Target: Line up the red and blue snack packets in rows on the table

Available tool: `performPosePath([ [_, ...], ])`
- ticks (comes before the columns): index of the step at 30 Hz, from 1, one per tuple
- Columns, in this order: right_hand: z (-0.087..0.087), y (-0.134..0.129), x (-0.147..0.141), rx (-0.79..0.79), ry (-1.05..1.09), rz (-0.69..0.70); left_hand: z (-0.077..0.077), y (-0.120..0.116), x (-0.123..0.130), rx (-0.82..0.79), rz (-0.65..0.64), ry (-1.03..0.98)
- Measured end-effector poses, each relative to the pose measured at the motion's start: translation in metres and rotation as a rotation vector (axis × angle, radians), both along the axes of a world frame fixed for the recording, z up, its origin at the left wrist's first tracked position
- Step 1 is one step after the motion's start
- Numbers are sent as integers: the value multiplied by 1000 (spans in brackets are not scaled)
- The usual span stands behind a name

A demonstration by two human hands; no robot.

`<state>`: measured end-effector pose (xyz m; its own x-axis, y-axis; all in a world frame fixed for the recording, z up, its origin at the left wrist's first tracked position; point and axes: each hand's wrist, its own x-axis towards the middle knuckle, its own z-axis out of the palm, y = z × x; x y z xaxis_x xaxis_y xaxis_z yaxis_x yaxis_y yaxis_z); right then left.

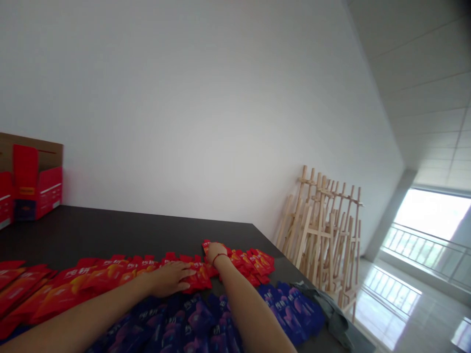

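Many red packets (106, 274) overlap in a long row across the dark table (147, 228). Nearer the camera is a row of dark blue packets (191, 314). My left hand (172, 278) lies on the red packets at mid-row, palm down with its fingers spread. Farther right, my right hand (217, 251), with a thin red band at the wrist, is closed around the upper end of a red packet (206, 244); its fingertips are partly hidden. My right forearm crosses above the blue packets.
Red and blue cardboard boxes (49, 189) stand at the back left by the wall. A grey cloth (331, 311) lies at the table's right edge. Wooden easels (324, 230) lean beyond that edge, and a railing and window show at the far right.
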<state>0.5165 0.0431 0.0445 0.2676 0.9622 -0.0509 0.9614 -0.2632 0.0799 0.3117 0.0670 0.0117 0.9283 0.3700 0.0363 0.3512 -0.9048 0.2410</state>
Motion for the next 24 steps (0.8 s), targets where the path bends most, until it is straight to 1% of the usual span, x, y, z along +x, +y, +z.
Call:
performPosePath([
  [2, -2, 7, 2, 22, -40, -12, -2, 2, 1, -11, -4, -1],
  [5, -12, 16, -3, 21, -72, -20, -3, 3, 2, -35, -6, -15],
  [7, -18, 17, -8, 18, -78, -22, -4, 3, 3, -59, -5, -25],
  [9, -20, 13, -10, 29, -72, -8, -5, 4, 2, -84, -1, -34],
  [11, -17, 3, -10, 54, -60, 12, -5, 4, 2, -107, 12, -45],
  [14, -7, -20, -13, 124, -43, 48, -7, 5, 2, -137, 52, -75],
  [17, -2, -45, -26, 185, -29, 109, -11, 9, 3, -172, 120, -127],
  [20, -5, -62, -47, 195, -19, 183, -13, 19, 5, -207, 211, -201],
  [24, -13, -72, -68, 202, -10, 326, -10, 35, -1, -181, 348, -314],
])
